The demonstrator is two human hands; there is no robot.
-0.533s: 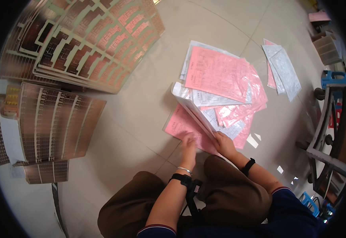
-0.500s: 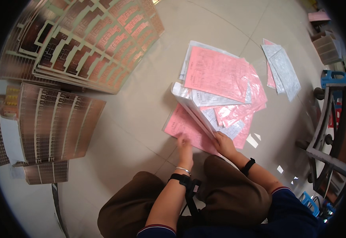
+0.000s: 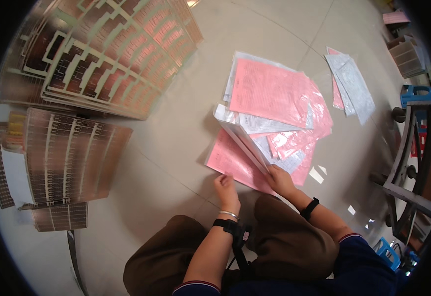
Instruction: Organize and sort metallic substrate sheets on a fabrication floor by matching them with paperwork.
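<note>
Pale floor tiles [image 3: 176, 143] carry a fanned stack of pink and white sheets in clear sleeves [image 3: 274, 108]. Its lowest pink sheet [image 3: 233, 160] is pressed flat by the left hand [image 3: 225, 190]; the stack's lifted edge is gripped by the right hand [image 3: 279, 180]. Copper-patterned panels [image 3: 102, 54] are cut off at the left rim, with open floor between.

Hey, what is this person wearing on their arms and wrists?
Both forearms are bare. The left hand has a thin silver bangle above a black wrist strap with a small device and a dangling black strap. The right hand has a black wristband. Dark blue sleeves with red-and-white cuffs.
</note>
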